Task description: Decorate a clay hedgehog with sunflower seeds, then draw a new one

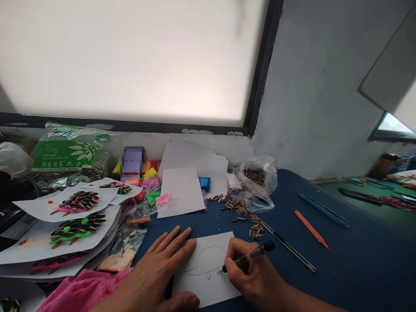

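My right hand (pixel 248 271) is closed around a black pen (pixel 255 256), its tip at the lower right of a drawing on a white sheet of paper (pixel 208 292). The drawing shows a domed outline with a long base line and small leg marks under it. My left hand (pixel 165 264) lies with fingers spread, resting on the sheet's left side. Sunflower seeds (pixel 238 206) lie loose just beyond the paper. A metallic stick-like tool (pixel 289 247) lies to the right of my right hand.
Finished seed-and-clay hedgehog pictures (pixel 78 227) are stacked at the left, above a pink cloth (pixel 86 290). Blank white sheets (pixel 182 190) stand at the back beside coloured clay packs (pixel 151 184). A clear bag of seeds (pixel 256 177), an orange tool (pixel 312 229) and a blue tool (pixel 323 210) lie right.
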`<state>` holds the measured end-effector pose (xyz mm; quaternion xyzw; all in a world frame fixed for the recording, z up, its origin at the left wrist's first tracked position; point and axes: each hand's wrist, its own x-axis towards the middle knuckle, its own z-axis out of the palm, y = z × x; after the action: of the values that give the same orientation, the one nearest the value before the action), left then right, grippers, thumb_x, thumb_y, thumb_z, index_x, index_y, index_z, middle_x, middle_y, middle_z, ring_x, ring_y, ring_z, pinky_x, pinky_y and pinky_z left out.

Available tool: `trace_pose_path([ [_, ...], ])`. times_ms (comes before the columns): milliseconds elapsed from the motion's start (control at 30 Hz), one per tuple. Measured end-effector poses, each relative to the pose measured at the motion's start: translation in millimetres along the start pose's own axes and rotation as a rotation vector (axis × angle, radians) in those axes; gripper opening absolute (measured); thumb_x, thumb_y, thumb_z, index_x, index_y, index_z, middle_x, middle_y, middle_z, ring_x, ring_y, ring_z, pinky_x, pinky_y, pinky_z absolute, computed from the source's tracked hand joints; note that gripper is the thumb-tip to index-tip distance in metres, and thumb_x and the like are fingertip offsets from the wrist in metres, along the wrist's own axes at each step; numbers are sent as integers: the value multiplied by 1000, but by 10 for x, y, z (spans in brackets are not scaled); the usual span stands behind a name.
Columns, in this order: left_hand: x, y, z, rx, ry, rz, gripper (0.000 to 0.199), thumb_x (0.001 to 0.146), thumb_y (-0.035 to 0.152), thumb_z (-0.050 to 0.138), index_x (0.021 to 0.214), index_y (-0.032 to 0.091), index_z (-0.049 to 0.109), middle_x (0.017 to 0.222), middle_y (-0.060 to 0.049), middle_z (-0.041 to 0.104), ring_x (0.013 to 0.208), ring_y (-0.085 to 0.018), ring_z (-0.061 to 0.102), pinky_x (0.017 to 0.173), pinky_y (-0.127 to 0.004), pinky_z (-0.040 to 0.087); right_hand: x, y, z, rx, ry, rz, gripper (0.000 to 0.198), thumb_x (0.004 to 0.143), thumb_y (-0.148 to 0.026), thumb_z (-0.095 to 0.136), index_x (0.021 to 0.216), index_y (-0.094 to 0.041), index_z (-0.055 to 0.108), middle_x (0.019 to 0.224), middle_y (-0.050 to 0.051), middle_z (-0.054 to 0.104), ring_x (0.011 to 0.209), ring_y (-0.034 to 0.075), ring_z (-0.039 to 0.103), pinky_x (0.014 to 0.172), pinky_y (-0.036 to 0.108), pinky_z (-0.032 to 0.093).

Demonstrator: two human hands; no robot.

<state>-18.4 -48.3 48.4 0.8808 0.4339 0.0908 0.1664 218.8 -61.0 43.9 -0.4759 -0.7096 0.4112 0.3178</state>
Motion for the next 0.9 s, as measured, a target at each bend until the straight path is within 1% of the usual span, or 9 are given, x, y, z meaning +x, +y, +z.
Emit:
trace_pose_path([
  [200, 4, -19, 35, -1, -7, -3, 78, 82, 71, 61, 147, 31, 41, 154, -7, 26, 142, -38, 25, 112, -57, 26, -8, 16, 11, -6, 9, 3, 20, 82, -27, 50, 66, -21, 39, 59, -5, 38, 53, 10, 34, 47, 23, 27],
  [333, 14, -12, 28, 16, -10, -17, 79, 84, 66, 61, 149, 30, 35, 155, -6, 25, 142, -37, 24, 113, -57, 25, -11, 47, 8, 25, 36, -8, 22, 84, -27, 51, 67, -22, 39, 60, -6, 38, 53, 10, 34, 47, 23, 28],
  [433, 8, -22, 24, 13, -32, -21, 81, 83, 69, 60, 149, 26, 39, 155, -8, 26, 142, -39, 25, 113, -58, 26, 9, 47, -33, 48, 88, -35, 22, 89, -29, 50, 70, -21, 42, 63, -5, 41, 55, 11, 37, 49, 22, 31],
  [500, -3, -39, 35, 19, -31, -9, 81, 83, 71, 58, 147, 25, 43, 155, -9, 26, 141, -40, 25, 113, -57, 27, 25, 28, -83, 26, 100, -46, 19, 92, -30, 48, 77, -20, 48, 66, -4, 46, 57, 12, 42, 50, 23, 35],
  [567, -20, -60, 57, 34, 7, 15, 79, 84, 70, 58, 147, 24, 44, 156, -9, 25, 142, -39, 26, 114, -54, 26, 35, 4, -140, -41, 112, -72, 16, 95, -31, 46, 87, -20, 54, 72, -1, 54, 61, 14, 50, 54, 24, 41],
  [633, -40, -85, 82, 42, 59, 42, 76, 85, 67, 59, 147, 25, 44, 157, -9, 24, 142, -39, 27, 116, -51, 27, 40, -7, -188, -145, 140, -138, 15, 96, -28, 47, 97, -20, 59, 83, 4, 62, 72, 17, 59, 64, 27, 47],
  [733, -59, -131, 115, 37, 95, 59, 75, 84, 66, 62, 147, 28, 45, 157, -7, 25, 141, -39, 30, 115, -51, 29, 52, 39, -227, -296, 156, -271, 18, 96, -22, 47, 105, -22, 62, 100, 8, 65, 87, 20, 64, 78, 30, 51],
  [833, -63, -179, 150, 52, 127, 88, 74, 85, 65, 62, 147, 31, 44, 156, -7, 30, 140, -37, 34, 114, -49, 32, 68, 158, -250, -418, 148, -331, 23, 95, -17, 44, 110, -21, 62, 101, 9, 63, 83, 20, 65, 74, 30, 52],
  [900, -62, -209, 182, 72, 176, 123, 70, 87, 62, 62, 147, 32, 42, 156, -6, 33, 140, -35, 35, 113, -47, 34, 62, 259, -278, -468, 147, -334, 24, 94, -14, 45, 110, -21, 61, 98, 8, 61, 79, 19, 66, 69, 28, 51],
])
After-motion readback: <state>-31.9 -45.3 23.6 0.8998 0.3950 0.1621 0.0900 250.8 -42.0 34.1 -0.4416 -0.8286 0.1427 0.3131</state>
